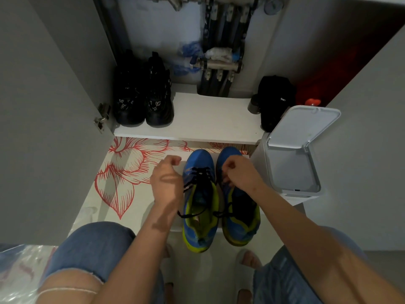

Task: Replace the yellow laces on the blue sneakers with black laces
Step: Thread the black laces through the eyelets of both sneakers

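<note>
Floor covering below the open cabinet is a white sheet (122, 181) printed with red line-drawn flowers; its lower-left corner is cut off by a grey door panel. Two blue sneakers stand side by side on it, toes toward 12 o'clock: the left sneaker (198, 200) carries a black lace (198, 176) through its upper eyelets, with loose lace ends lying across the green collar, while the lacing of the right sneaker (238, 207) is mostly hidden behind the right hand (240, 172). That hand is curled closed over the right sneaker's tongue area, fingers pinched — what they hold cannot be made out. The left hand (167, 178) hovers at 9 o'clock of the left sneaker, fingers curled inward; whether it grips a lace cannot be told. At 12 o'clock, a white shelf (210, 119) holds a pair of black shoes (143, 95) with pale markings too small to read, and a black bag (274, 99) bearing a small white logo — illegible. At 3 o'clock stands a white bin (293, 154), lid raised.
</note>
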A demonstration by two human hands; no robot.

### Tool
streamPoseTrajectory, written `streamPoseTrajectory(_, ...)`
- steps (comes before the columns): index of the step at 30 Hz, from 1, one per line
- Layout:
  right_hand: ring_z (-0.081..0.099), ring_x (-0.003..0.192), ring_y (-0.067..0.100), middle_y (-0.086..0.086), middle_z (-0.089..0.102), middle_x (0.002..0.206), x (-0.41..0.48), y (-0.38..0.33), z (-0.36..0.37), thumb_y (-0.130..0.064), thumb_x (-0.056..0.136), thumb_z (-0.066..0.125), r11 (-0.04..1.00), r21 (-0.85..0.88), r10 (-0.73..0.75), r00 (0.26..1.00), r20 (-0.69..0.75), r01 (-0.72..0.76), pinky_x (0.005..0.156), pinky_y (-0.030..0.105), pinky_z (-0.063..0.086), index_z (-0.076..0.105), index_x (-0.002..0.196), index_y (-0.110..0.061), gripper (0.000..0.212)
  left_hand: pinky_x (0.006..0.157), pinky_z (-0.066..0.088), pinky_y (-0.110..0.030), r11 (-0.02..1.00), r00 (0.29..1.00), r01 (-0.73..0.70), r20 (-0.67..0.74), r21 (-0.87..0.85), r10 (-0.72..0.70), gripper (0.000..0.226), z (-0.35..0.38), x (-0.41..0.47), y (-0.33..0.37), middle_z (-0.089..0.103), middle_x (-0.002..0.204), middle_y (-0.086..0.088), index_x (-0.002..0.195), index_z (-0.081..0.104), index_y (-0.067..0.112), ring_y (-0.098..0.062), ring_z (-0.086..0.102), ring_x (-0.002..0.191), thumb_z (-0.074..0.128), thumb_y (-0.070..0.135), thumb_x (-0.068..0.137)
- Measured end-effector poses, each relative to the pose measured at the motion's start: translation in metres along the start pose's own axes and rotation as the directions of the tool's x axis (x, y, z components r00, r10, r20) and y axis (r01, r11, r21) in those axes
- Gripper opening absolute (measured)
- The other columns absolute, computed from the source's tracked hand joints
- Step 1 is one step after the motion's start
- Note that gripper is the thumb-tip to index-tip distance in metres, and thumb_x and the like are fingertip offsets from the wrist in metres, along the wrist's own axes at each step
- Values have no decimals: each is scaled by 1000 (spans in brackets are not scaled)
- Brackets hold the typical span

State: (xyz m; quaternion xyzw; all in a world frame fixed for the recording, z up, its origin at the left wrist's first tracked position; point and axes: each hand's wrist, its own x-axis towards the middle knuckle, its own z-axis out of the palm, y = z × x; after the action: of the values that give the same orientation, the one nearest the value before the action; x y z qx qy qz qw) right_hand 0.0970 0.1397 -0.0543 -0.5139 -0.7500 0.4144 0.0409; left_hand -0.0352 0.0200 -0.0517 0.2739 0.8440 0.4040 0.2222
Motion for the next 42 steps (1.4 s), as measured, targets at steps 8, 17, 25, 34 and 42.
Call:
streamPoseTrajectory(8, 46, 48, 7, 5, 52, 66, -1, -23, -21, -10, 101, 36, 666, 726, 21, 969, -247, 171, 48, 21, 41, 48, 96, -7, 13, 110, 30, -45, 799, 876, 3, 384, 602, -293, 37, 17, 4, -25, 56, 130, -5, 129, 53, 20, -26, 50, 122, 49, 13, 93)
streamPoseTrajectory(17, 59, 97, 17, 0, 69, 100, 0, -2, -25, -26, 89, 60, 788, -529, -123, 922, 368, 316, 80, 34, 49, 72, 96, -18, 16, 97, 43, -40, 869, 960, 16, 236, 494, -152, 22, 11, 8, -31, 64, 111, -4, 106, 68, 14, -24, 59, 105, 59, 23, 88)
streamPoseTrajectory(25, 55, 68, 19, 15, 65, 94, 7, -18, -62, -5, 96, 33, 618, 754, 209, 879, -430, 222, 39, 13, 38, 46, 84, -16, 21, 96, 44, -40, 832, 945, 12, 265, 554, -190, 22, 10, 6, -27, 65, 110, -4, 106, 68, 15, -24, 60, 103, 51, 18, 91)
streamPoseTrajectory(34, 54, 55, 8, -5, 61, 66, 6, -22, -42, -21, 93, 54, 919, 364, -119, 986, -115, 153, 51, 20, 43, 50, 88, -22, 6, 78, 43, -31, 890, 967, -12, 232, 455, -105, 38, 4, -4, -5, 59, 109, -9, 113, 58, 8, -28, 57, 101, 52, 40, 93)
streamPoseTrajectory(42, 58, 101, 14, -3, 63, 107, 1, -7, -24, -25, 82, 69, 851, -416, -135, 900, 415, 320, 84, 29, 46, 65, 106, -18, 25, 77, 49, -30, 861, 942, -34, 304, 508, -142, 40, 9, -9, -6, 64, 111, -8, 112, 59, 12, -25, 63, 97, 70, 35, 80)
